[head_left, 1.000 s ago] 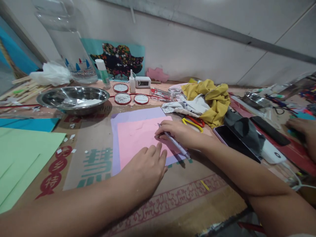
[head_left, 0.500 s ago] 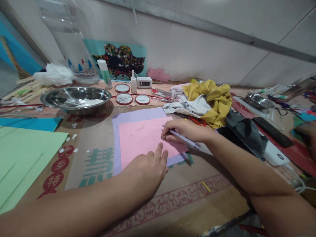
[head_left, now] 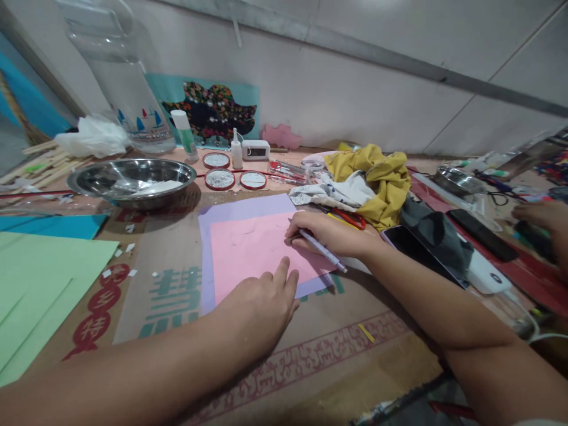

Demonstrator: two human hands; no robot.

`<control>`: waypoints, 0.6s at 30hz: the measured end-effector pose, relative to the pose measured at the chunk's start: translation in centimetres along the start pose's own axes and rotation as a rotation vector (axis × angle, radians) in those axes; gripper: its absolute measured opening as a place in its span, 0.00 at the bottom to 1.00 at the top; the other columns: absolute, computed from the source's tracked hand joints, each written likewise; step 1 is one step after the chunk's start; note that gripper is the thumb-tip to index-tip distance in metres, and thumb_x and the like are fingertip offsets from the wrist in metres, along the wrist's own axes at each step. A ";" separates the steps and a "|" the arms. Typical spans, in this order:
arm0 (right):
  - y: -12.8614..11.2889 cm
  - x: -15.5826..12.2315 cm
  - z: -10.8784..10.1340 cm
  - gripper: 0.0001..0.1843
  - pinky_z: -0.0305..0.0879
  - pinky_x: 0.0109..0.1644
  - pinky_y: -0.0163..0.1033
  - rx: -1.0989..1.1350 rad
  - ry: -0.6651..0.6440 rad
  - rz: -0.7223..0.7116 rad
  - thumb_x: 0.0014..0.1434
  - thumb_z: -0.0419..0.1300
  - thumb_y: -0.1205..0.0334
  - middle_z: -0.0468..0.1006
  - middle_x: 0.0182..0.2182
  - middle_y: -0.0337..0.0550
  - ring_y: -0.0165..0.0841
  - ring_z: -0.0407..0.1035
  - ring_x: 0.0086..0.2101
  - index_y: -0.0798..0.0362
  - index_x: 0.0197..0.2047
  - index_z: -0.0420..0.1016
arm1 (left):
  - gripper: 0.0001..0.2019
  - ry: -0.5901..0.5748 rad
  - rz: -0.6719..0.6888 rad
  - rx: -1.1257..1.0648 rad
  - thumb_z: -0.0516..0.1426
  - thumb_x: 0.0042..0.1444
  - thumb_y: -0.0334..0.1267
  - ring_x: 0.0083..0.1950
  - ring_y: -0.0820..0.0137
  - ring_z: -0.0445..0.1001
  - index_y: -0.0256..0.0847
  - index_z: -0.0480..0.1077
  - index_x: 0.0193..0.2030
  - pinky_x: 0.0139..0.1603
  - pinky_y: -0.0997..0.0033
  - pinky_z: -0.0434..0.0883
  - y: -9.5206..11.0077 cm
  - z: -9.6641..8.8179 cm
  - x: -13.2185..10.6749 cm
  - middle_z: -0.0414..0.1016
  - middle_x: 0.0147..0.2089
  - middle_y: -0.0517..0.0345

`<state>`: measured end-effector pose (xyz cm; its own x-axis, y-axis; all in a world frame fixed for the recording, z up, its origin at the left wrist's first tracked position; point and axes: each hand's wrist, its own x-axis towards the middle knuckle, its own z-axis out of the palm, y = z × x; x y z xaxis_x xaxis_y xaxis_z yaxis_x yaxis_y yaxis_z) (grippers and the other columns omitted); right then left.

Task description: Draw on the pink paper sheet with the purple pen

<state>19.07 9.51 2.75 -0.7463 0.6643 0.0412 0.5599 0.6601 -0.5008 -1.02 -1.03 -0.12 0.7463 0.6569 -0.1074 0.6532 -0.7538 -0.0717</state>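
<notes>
One pink sheet point(head_left: 239, 254) lies on the worktable in front of the person, on top of one lavender sheet point(head_left: 248, 207) that shows along its edges; a few thin curved lines run across the pink. The right hand point(head_left: 317, 231) has its fingers clamped on one pale purple pen point(head_left: 326, 253), slanted over the right part of the sheet; from here I can't make out its tip. The left hand point(head_left: 261, 305) rests palm down on the sheet's lower part, holding nothing, forefinger stretched out a little apart from the others.

Just beyond stand three shallow red-rimmed dishes point(head_left: 219, 189): two hold whitish grains, and the third something white that I can't tell. To their left, a wide steel bowl point(head_left: 180, 171) contains white stuff and some clear plastic. Behind it, one big clear jug point(head_left: 110, 83) with printed sailboats is partly filled with clear liquid. I count one glue stick point(head_left: 185, 135), one nozzle bottle point(head_left: 236, 154) and one small digital clock point(head_left: 256, 149). Off to the right sit one yellow cloth point(head_left: 393, 183), one smartphone point(head_left: 417, 251) and a smaller steel bowl point(head_left: 457, 179), near another person's hand point(head_left: 544, 216).
</notes>
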 end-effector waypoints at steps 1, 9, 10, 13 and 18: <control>-0.1 0.0 0.0 0.07 0.68 0.44 0.38 0.005 -0.020 -0.002 0.59 0.60 0.68 0.81 0.40 0.45 0.34 0.73 0.40 0.54 0.42 0.76 | 0.24 0.001 0.000 -0.001 0.44 0.70 0.40 0.46 0.53 0.81 0.29 0.62 0.68 0.31 0.60 0.78 0.0 0.0 0.0 0.62 0.69 0.27; -0.7 -0.2 -0.1 0.08 0.68 0.45 0.39 -0.016 -0.009 0.029 0.60 0.60 0.67 0.80 0.41 0.45 0.34 0.72 0.41 0.54 0.43 0.76 | 0.24 -0.006 -0.001 0.001 0.44 0.70 0.39 0.47 0.53 0.81 0.29 0.62 0.68 0.32 0.60 0.79 0.1 -0.2 -0.2 0.61 0.69 0.27; -0.7 -0.3 0.0 0.08 0.68 0.44 0.39 0.006 -0.018 0.031 0.60 0.60 0.67 0.80 0.41 0.45 0.34 0.72 0.41 0.54 0.43 0.76 | 0.24 -0.007 -0.001 0.003 0.43 0.70 0.39 0.47 0.53 0.81 0.29 0.62 0.68 0.32 0.60 0.79 0.1 -0.2 -0.2 0.61 0.69 0.26; -0.3 -0.4 0.4 0.08 0.68 0.42 0.37 0.102 -0.058 0.030 0.62 0.60 0.64 0.80 0.41 0.44 0.33 0.73 0.39 0.54 0.44 0.75 | 0.25 -0.005 0.000 0.007 0.42 0.71 0.38 0.46 0.53 0.81 0.28 0.61 0.68 0.31 0.59 0.79 0.0 -0.1 -0.1 0.60 0.69 0.26; 0.7 -0.3 0.5 0.07 0.68 0.41 0.37 0.118 -0.039 0.022 0.60 0.61 0.64 0.81 0.39 0.43 0.33 0.73 0.37 0.53 0.42 0.76 | 0.25 0.006 0.010 0.009 0.43 0.70 0.39 0.46 0.52 0.81 0.28 0.61 0.69 0.31 0.59 0.78 -0.1 0.2 -0.1 0.61 0.68 0.25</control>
<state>19.48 9.59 1.94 -0.7495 0.6620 -0.0036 0.5315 0.5984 -0.5996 -1.15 -1.04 -0.32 0.7537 0.6493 -0.1018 0.6444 -0.7605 -0.0794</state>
